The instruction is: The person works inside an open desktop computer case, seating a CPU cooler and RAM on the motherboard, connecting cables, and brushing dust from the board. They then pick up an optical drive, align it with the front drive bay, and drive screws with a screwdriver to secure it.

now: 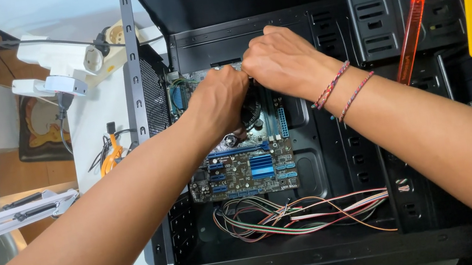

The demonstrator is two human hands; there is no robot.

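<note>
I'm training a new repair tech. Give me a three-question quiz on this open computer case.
1. True or false: both hands are over the motherboard.
2. Which wrist wears thread bracelets: A left, B right?
3. What colour is the handle of the small brush?

Key: 1 true: the left hand and right hand meet above the cooler fan. 2 B. 3 yellow.

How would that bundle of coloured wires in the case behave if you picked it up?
The wires would probably flop and sag, since they lie in loose loops on the case floor. They look thin, so likely light. Loops could snag.
</note>
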